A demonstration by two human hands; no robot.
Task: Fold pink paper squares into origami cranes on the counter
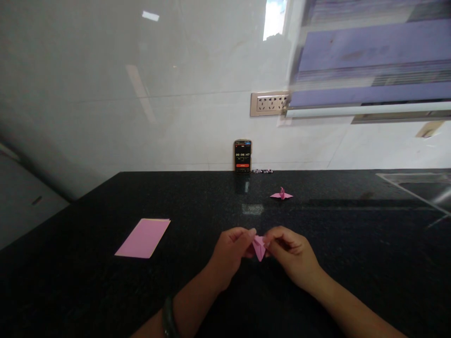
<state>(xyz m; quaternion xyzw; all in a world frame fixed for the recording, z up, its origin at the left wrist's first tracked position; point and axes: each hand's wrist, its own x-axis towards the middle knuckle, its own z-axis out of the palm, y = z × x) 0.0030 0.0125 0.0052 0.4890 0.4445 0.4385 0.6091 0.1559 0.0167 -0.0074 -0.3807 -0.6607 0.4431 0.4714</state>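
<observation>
A small folded piece of pink paper (260,249) is held between my two hands, just above the dark countertop, its point facing down toward me. My left hand (233,251) pinches its left side, thumb on top. On the right side, my right hand (291,251) grips the paper's edge between thumb and forefinger. Parts of the paper are covered by my fingers. Farther back, a finished pink paper crane (282,194) stands with its wings spread. To the left lies a stack of flat pink paper (143,238) with a thin yellowish edge.
A phone (242,156) showing a running timer leans against the tiled wall, a beaded strap (262,171) beside it. A wall socket (269,103) sits above. At the right is a sink edge (408,188). Blurred purple panels (352,61) hang at the upper right.
</observation>
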